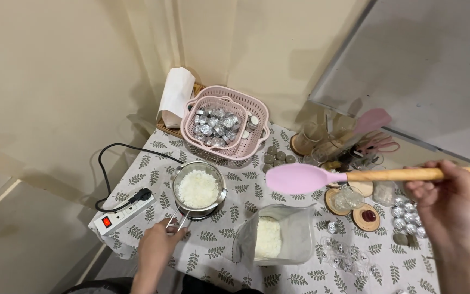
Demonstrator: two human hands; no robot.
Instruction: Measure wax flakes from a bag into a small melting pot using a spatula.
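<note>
1. While your right hand point(450, 198) grips the pink spatula point(300, 178) by its wooden handle above the surface point(246, 190), the open bag of white flakes point(276, 237) lies beneath the blade.
2. Your left hand point(156, 245) clasps the handle of the steel pot point(198, 189) of flakes.
3. Behind stand pink baskets point(246, 109); a power strip point(121, 213) sits left.

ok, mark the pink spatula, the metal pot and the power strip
pink spatula point(300, 178), head view, middle of the blade.
metal pot point(198, 189), head view, white flakes inside it.
power strip point(122, 214), head view, top face of the white body.
</note>
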